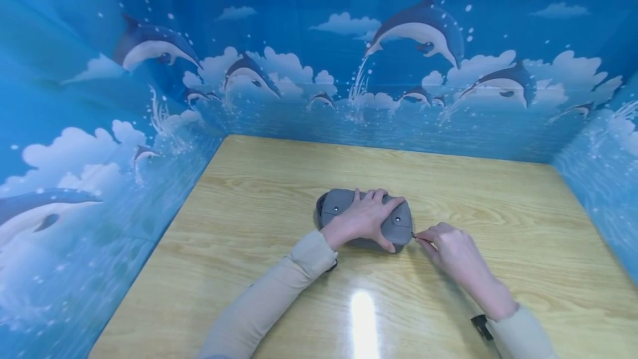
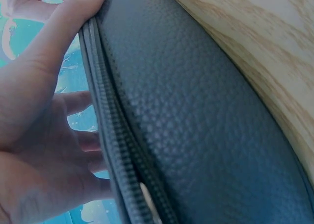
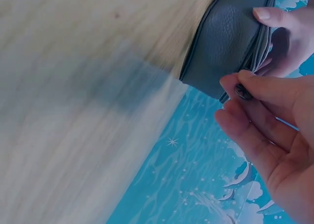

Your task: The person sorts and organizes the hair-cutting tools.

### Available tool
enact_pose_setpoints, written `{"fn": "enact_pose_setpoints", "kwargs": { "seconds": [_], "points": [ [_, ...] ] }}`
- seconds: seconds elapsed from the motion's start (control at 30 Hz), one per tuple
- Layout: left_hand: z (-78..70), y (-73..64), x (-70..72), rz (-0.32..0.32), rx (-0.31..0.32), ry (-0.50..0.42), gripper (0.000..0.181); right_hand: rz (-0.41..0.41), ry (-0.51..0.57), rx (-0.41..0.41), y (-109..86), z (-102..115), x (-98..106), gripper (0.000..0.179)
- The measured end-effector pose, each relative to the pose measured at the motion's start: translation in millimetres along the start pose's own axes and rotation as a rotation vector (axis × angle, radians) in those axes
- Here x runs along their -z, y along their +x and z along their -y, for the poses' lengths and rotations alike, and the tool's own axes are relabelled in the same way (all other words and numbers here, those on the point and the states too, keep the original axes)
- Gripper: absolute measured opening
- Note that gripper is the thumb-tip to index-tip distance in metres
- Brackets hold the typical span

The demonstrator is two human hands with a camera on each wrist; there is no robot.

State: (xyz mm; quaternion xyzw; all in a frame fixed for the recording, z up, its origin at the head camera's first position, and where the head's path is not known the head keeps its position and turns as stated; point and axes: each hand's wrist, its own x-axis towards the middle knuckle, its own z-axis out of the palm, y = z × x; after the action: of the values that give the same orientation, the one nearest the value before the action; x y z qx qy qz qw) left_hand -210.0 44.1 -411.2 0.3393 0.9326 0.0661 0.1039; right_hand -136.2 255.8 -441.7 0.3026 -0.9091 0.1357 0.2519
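Observation:
A grey, pebbled zip pouch lies on the table, with two metal snaps on top. My left hand spans it from above with spread fingers. Its thumb grips over the near edge, beside the zipper in the left wrist view. At the pouch's right end, my right hand pinches a small dark zipper pull between thumb and forefinger. The other right fingers are loosely bent below it. A small shiny piece shows between the zipper tapes. The pouch's inside is hidden.
A wood-grain table lies under the pouch. Blue dolphin-print sheets stand along its back and sides. A dark loop sits at the pouch's left end. Dark straps show under both sleeves.

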Motion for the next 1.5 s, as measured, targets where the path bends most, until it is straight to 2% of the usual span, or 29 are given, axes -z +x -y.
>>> {"fn": "enact_pose_setpoints", "kwargs": {
  "seconds": [0.27, 0.5, 0.83, 0.93, 1.03, 1.13, 1.23, 1.37, 1.5],
  "points": [
    [0.6, 2.6, 1.2, 0.005, 0.002, 0.018, 0.118, -0.006, 0.018, -0.017, -4.5, 15.3, -0.8, 0.018],
    [1.7, 1.3, 3.4, 0.011, 0.002, 0.009, 0.119, -0.030, 0.009, 0.007, -5.7, 30.4, -5.6, 0.018],
    [3.1, -1.8, 0.8, -0.008, -0.005, 0.011, 0.123, 0.007, 0.041, -0.076, -6.8, 43.6, -13.0, 0.019],
    [4.3, -2.0, 0.1, -0.012, -0.015, 0.002, 0.122, 0.066, 0.084, -0.158, -7.1, 43.8, -9.0, 0.016],
    [3.7, -5.8, -0.3, -0.032, -0.035, 0.011, 0.118, 0.153, 0.166, -0.302, -8.2, 43.4, -0.9, 0.013],
    [-0.8, -13.2, -1.0, -0.096, -0.091, 0.052, 0.109, 0.215, 0.263, -0.463, -7.6, 41.9, 6.5, 0.009],
    [-11.5, -21.6, -2.8, -0.189, -0.180, 0.099, 0.089, 0.254, 0.328, -0.588, -6.2, 40.1, 11.5, 0.004],
    [-29.2, -29.4, -8.9, -0.261, -0.270, 0.118, 0.054, 0.283, 0.388, -0.669, -4.2, 39.2, 14.6, 0.014],
    [-40.5, -30.6, -16.3, -0.282, -0.270, 0.087, 0.036, 0.279, 0.469, -0.698, -2.6, 39.7, 14.2, 0.016]
  ]
}}
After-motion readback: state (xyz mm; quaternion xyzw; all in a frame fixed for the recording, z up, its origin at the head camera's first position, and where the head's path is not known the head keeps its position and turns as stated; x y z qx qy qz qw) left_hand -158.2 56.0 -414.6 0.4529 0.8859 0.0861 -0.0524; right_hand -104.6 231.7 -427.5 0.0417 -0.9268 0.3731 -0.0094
